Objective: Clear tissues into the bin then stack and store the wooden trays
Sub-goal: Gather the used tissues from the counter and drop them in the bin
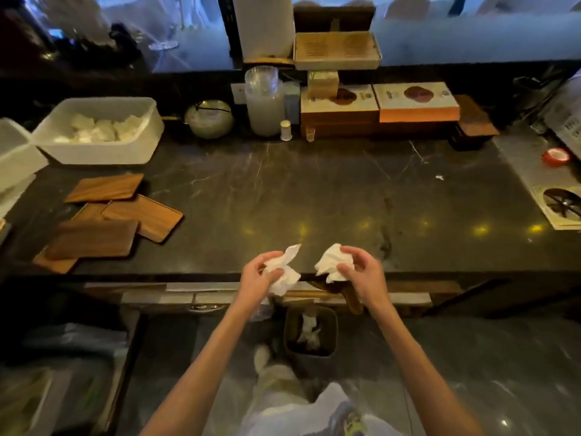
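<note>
My left hand [256, 273] grips a crumpled white tissue [284, 270] over the near edge of the dark marble counter [314, 196]. My right hand [361, 272] grips a second crumpled tissue [331, 262] beside it. Directly below both hands, on the floor, stands a small dark bin [290, 328] with tissues inside. Several wooden trays [103, 221] lie loosely overlapped on the counter's left side, apart from my hands.
A white tub [94, 152] holding folded white cloths sits at the back left, beside another white container [15, 152]. Boxes [377, 105], a plastic jug [264, 102] and a round pot [209, 119] line the back. Menus [553, 190] and a red tape roll [556, 156] lie right.
</note>
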